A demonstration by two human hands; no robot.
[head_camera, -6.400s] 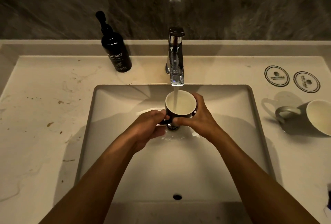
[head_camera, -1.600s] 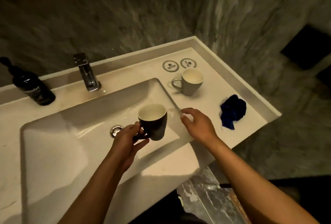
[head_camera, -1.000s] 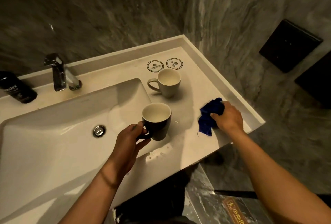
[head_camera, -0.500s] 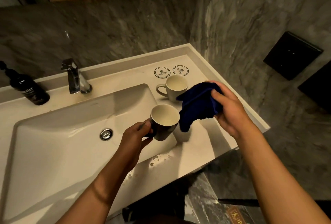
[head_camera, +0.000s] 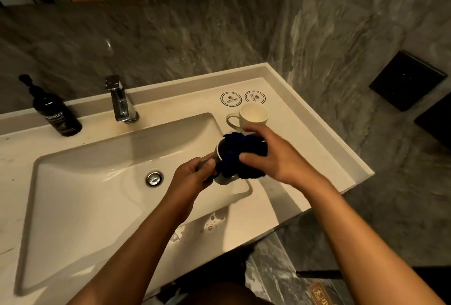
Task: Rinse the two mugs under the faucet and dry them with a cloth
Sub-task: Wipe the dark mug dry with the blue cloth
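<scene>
Hands meet over the right end of the white rectangular sink basin (head_camera: 73, 194), which serves here as the landmark. The left hand (head_camera: 192, 177) grips the handle of the dark glazed ceramic mug (head_camera: 220, 155), fingers (head_camera: 207, 164) curled round it, and holds the mug tilted above the basin's right edge. The right hand (head_camera: 278, 158) presses a bunched dark blue cloth (head_camera: 244, 155) against the mug's mouth and side; its fingers wrap round the cloth, the thumb lying across the near fold. The cloth hides most of the mug's rim, and only a thin pale arc of it shows.

The second mug, a pale grey ceramic one with a cream inside (head_camera: 252, 116), stands upright on the pale stone surface (head_camera: 305, 148) just beyond the basin's right rear corner, handle turned toward the basin, apart from both hands. Two round printed paper coasters (head_camera: 230, 99) lie side by side just behind it.

The chrome faucet (head_camera: 119, 102) stands behind the basin's rear edge, with no stream visible from it. A black pump bottle with white lettering (head_camera: 57, 115) stands to the left of the faucet, behind the basin's rear left part. The round chrome drain (head_camera: 154, 178) sits in the basin floor, just left of the left hand. Water droplets (head_camera: 210, 224) speckle the surface in front of the basin's near right corner.
</scene>
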